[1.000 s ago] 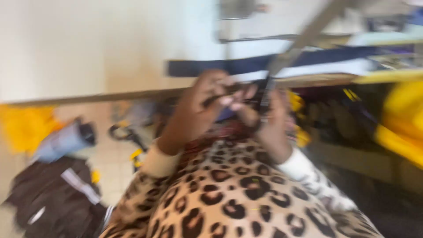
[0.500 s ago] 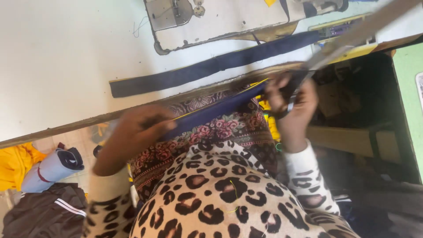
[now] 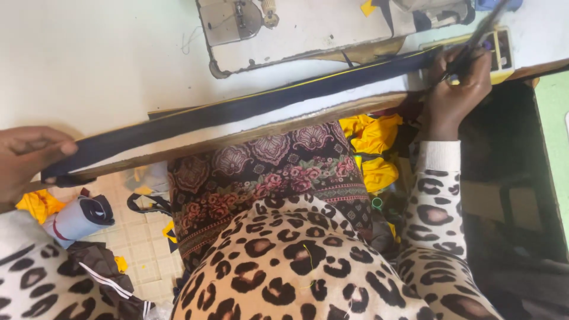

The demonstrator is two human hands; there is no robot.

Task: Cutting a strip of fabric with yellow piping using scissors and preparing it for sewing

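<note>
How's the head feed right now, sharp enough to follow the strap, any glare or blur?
Head view: mostly sharp, the navy strap and its yellow edge line read clearly; white table is bright but not blown out; right hand slightly soft, the thin tool it holds is streaked with blur; left hand cut by the frame edge; under the table on the right is deep shadow, detail lost.

Sewing machine base (image 3: pixel 284 29) on white table (image 3: pixel 89 65); yellow cloth (image 3: pixel 373 142) under table; rolled fabric (image 3: pixel 80 216), dark garment (image 3: pixel 104 272) on tiled floor (image 3: pixel 145 249).
</note>
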